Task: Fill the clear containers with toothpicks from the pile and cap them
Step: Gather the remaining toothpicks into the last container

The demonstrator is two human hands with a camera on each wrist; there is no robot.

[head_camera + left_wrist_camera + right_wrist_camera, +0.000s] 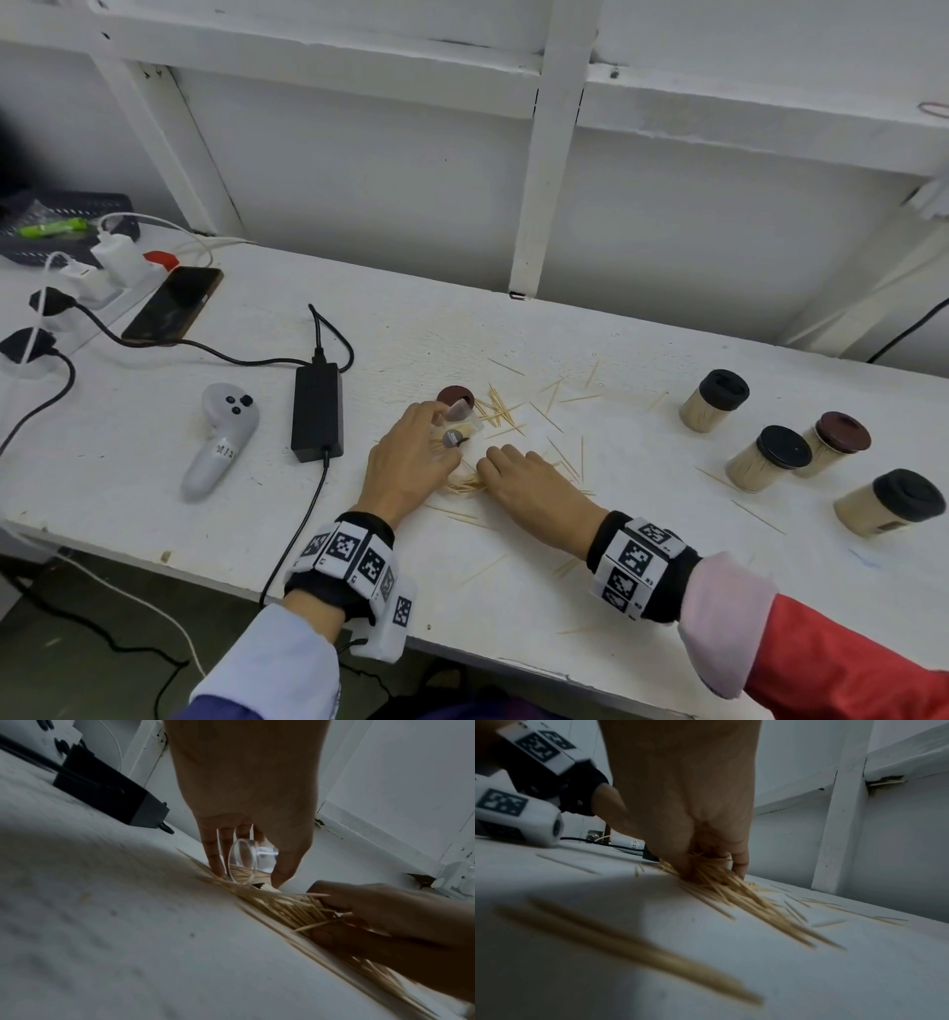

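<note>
At the white workbench (154, 462), we work from the nine o'clock side across. Our left hand (411, 462) curls its fingers and thumb around a clear container (241, 862) lying on its side, mouth turned toward the wrist, a thin layer of toothpicks already along its lower wall. A maroon cap (455, 397) lies just beyond it at twelve o'clock, off the container.

At the three o'clock side of that mouth, our right hand (534, 488) bunches a bundle of toothpicks (721, 882) from the pile, fingers curled over the sticks and pressing them against the bench, points aimed at the opening.

The step in hand, we judge, is feeding the bundle in. To do it well we keep the container low and steady, rim nearly touching the bench, and square the sticks parallel before sliding them; crossed ones will likely jam at the rim or spill. Loose toothpicks (554, 411) lie scattered toward one o'clock, to be gathered afterwards.

Farther toward three o'clock stand four filled containers (765, 460), all capped, well apart from our hands.
</note>
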